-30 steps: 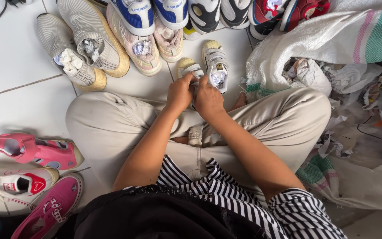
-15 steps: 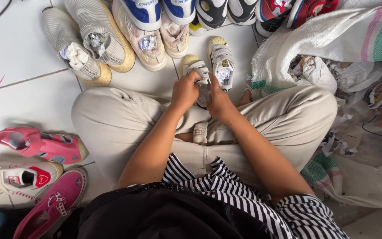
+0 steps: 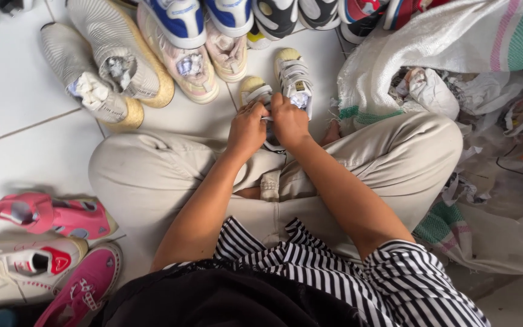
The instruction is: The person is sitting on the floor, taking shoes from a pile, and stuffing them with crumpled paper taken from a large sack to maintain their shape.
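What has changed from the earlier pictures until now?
Little. Both hands, left hand and right hand, stay closed on the same small white shoe above the lap, with only slight finger shifts. Its partner shoe and the other shoes on the floor have not moved.

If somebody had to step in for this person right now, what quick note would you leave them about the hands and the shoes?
Left hand and right hand: both closed on one small white child's sneaker with a yellowish sole, held over the crossed legs.
Its matching small sneaker stands on the white tiled floor beside it, untouched.
Larger shoes are lined up beyond; the pink shoes lie to the left.
A white woven sack is on the right.
Work on the held sneaker is unfinished.
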